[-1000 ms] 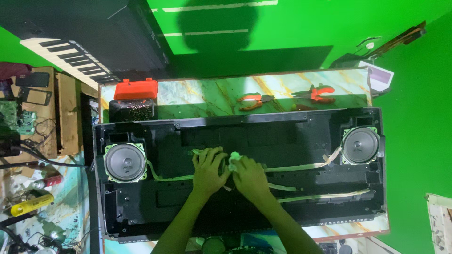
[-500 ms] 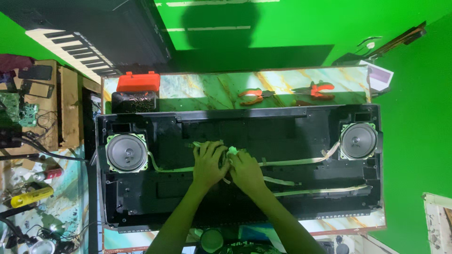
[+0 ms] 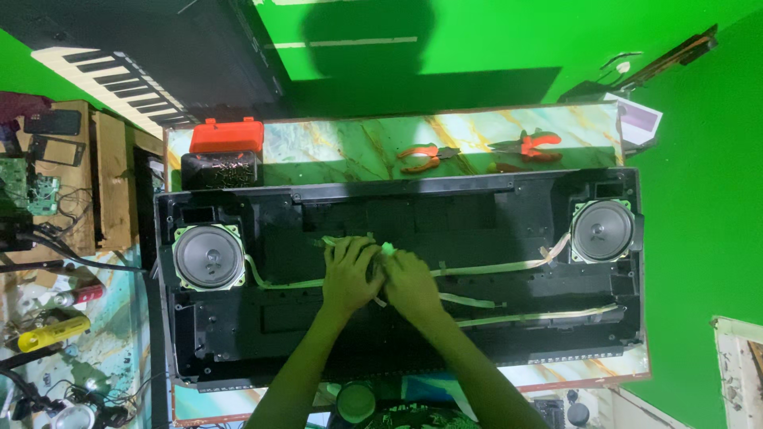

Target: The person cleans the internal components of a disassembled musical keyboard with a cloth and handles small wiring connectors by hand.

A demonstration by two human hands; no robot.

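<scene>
A long black keyboard shell (image 3: 493,214) lies open on a marbled table, with a round speaker at its left end (image 3: 208,257) and another at its right end (image 3: 602,230). Pale flat ribbon cables (image 3: 493,268) run across its inside. My left hand (image 3: 348,270) and my right hand (image 3: 407,282) press together at the middle of the shell, both closed around a small pale piece (image 3: 388,249) where the cables meet. What the fingers pinch is mostly hidden.
Two orange-handled pliers (image 3: 425,156) (image 3: 528,147) lie on the marbled table (image 3: 342,147) behind the shell. An orange and black box (image 3: 225,155) stands at the table's back left. A second keyboard (image 3: 119,75) leans at upper left. Circuit boards, wires and a yellow tool (image 3: 52,332) clutter the left bench.
Both hands stay together at the middle of the shell, with only small finger shifts. The view has drifted slightly.
</scene>
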